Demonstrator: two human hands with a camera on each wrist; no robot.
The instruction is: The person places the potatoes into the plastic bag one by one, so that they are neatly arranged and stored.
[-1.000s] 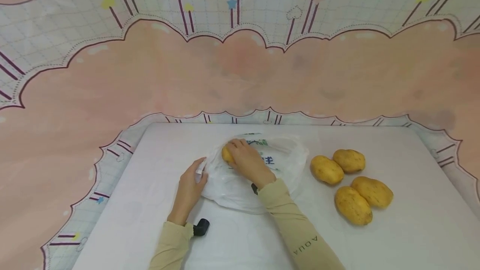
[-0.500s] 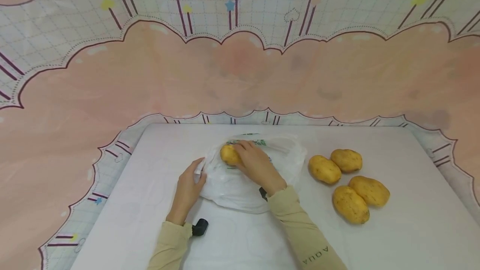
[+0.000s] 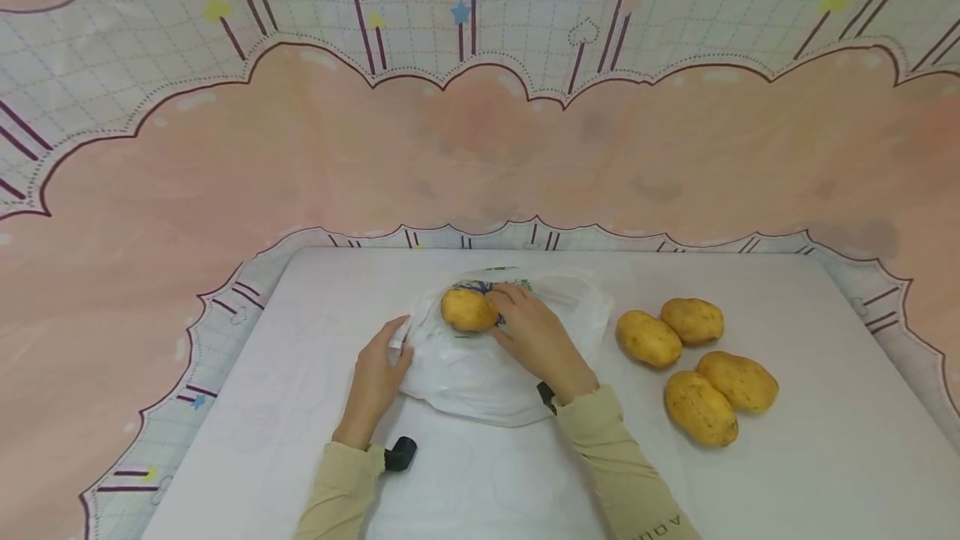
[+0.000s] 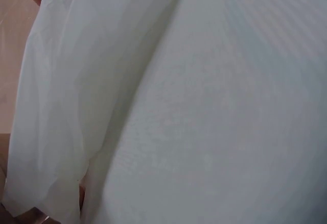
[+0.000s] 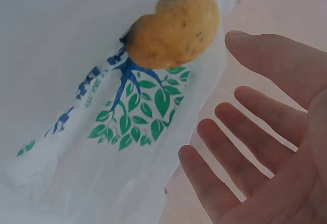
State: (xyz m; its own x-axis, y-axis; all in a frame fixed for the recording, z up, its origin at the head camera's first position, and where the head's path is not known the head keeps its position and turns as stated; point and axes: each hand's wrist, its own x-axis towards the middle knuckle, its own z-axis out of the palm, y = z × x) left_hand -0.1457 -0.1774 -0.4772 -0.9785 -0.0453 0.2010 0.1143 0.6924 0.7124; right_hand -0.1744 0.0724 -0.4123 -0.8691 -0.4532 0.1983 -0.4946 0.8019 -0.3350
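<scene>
Head view: potato (image 3: 468,310) atop white plastic bag (image 3: 480,386)

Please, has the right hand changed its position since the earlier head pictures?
Yes. In the head view, the right hand has moved to the right, closer to the four loose potatoes, which have stayed in place.

Left hand (image 3: 377,369) curved; right hand (image 3: 542,342) loose (fingers (image 5: 253,134) spread, thumb (image 5: 276,63) apart).
</scene>
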